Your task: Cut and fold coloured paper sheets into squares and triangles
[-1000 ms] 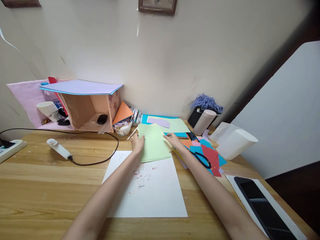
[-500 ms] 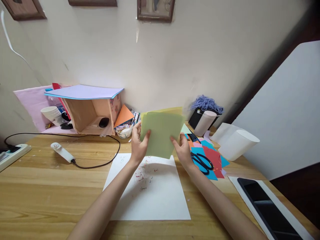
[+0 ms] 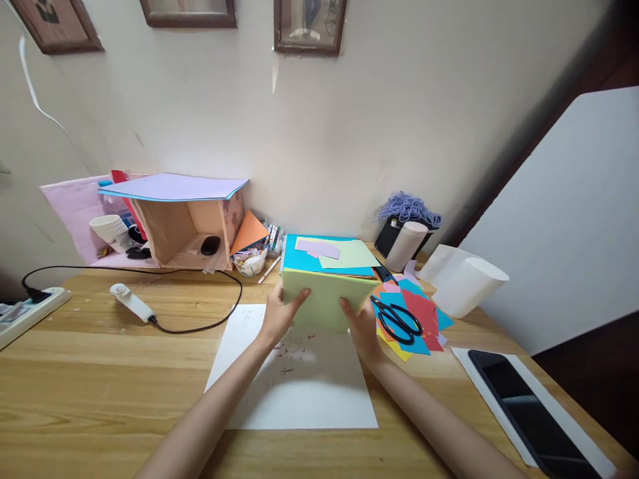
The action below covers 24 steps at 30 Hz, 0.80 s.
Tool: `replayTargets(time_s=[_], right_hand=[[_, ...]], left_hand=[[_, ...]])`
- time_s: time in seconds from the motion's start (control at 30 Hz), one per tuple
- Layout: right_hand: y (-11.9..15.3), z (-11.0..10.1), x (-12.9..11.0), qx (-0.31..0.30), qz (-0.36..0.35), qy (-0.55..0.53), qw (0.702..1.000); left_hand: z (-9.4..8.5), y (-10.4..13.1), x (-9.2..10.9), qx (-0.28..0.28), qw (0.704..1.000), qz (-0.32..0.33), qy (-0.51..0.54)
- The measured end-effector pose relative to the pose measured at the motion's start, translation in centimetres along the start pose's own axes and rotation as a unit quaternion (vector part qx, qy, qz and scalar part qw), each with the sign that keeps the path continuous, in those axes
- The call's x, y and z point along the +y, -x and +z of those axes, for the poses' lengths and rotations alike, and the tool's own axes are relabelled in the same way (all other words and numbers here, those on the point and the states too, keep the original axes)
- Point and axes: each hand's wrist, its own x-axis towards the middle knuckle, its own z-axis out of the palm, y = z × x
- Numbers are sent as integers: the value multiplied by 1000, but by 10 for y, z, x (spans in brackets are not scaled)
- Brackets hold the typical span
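Holding green paper (image 3: pixel 324 303) in both hands

Clamps the left side in the left hand (image 3: pixel 279 315) and the right side in the right hand (image 3: pixel 361 326), each grip closed on the paper with thumb across the near face. Holds it steeply tilted above the white sheet (image 3: pixel 319 402) on the table (image 3: pixel 114 392), in front of the blue paper (image 3: pixel 298 261). Shows scissors (image 3: pixel 399 322) on coloured scraps (image 3: pixel 421 311) beside the right hand.

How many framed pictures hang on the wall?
3: a first frame at upper left, a second frame to its right, and a third frame farther right. The view's top edge cuts off all three, so others might hang out of sight.
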Motion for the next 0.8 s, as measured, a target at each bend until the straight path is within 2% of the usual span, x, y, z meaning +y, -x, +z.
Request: replayTargets(time_s=[0.07, 0.23, 0.4, 0.67, 0.8], right_hand=[[3, -1, 4, -8, 23, 12, 1000], [6, -1, 13, -1, 56, 2, 998], [10, -4, 20, -30, 105, -2, 994], [12, -9, 30, 9, 115, 0, 993], [7, -15, 25, -51, 115, 2, 992]], left_hand=[[-1, 2, -6, -17, 999, -31, 6], [-5, 5, -18, -20, 998, -51, 19], [-11, 10, -31, -51, 994, -99, -8], [-11, 13, -40, -69, 995, -65, -17], [-13, 18, -42, -50, 993, -77, -79]])
